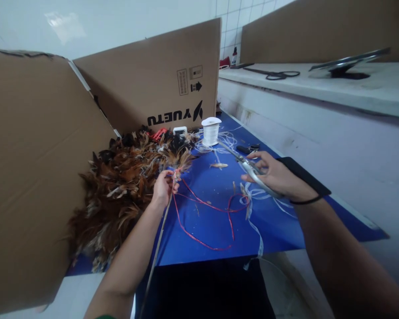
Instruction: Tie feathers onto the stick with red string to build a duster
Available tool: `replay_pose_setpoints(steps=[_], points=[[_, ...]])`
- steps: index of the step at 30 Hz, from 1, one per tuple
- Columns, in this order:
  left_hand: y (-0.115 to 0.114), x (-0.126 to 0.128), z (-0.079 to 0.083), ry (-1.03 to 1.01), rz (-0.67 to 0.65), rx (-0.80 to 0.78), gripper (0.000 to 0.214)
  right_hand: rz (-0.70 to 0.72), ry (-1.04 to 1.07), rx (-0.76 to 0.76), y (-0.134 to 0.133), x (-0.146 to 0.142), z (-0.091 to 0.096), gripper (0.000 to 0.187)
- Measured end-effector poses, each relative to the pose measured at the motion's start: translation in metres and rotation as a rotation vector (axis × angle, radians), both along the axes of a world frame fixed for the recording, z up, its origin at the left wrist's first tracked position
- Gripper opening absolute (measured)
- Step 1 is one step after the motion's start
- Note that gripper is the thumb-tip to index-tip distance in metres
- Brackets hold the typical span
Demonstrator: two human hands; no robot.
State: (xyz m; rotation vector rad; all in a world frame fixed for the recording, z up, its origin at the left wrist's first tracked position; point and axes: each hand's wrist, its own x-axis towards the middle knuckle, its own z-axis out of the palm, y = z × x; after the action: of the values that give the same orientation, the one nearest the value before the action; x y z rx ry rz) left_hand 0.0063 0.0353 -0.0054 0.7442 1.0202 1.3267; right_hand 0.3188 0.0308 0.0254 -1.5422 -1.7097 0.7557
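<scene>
My left hand (163,188) is closed around the top of a thin stick (160,241), where a small bunch of brown feathers (181,160) is bound with red string. Loops of the red string (199,243) trail from the binding across the blue table. In my right hand (271,173) is a pair of metal scissors (251,168), held above the table with the blades pointing away and to the left. The blade tips come near a white spool (210,132). A big pile of brown and black feathers (119,186) lies to the left of my left hand.
Cardboard panels (126,84) stand behind and left of the feathers. White ribbon (256,235) lies loose under my right hand, and a black-handled tool (246,149) is behind it. On the right ledge (306,77) are dark scissors (279,75) and a propped phone-like device (349,62).
</scene>
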Motion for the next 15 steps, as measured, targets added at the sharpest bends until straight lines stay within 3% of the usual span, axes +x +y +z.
replay_pose_setpoints(steps=[3, 8, 15], points=[[-0.002, -0.002, 0.002, -0.034, -0.017, 0.021, 0.021, 0.248, 0.292, -0.158, -0.017, -0.019, 0.0, 0.066], [-0.008, -0.001, 0.004, -0.01, -0.025, 0.101, 0.025, 0.6, 0.44, -0.386, -0.03, -0.054, -0.016, 0.045], [-0.012, -0.001, 0.007, -0.038, 0.007, 0.146, 0.026, 0.727, 0.545, -0.609, -0.029, -0.077, -0.019, 0.041]])
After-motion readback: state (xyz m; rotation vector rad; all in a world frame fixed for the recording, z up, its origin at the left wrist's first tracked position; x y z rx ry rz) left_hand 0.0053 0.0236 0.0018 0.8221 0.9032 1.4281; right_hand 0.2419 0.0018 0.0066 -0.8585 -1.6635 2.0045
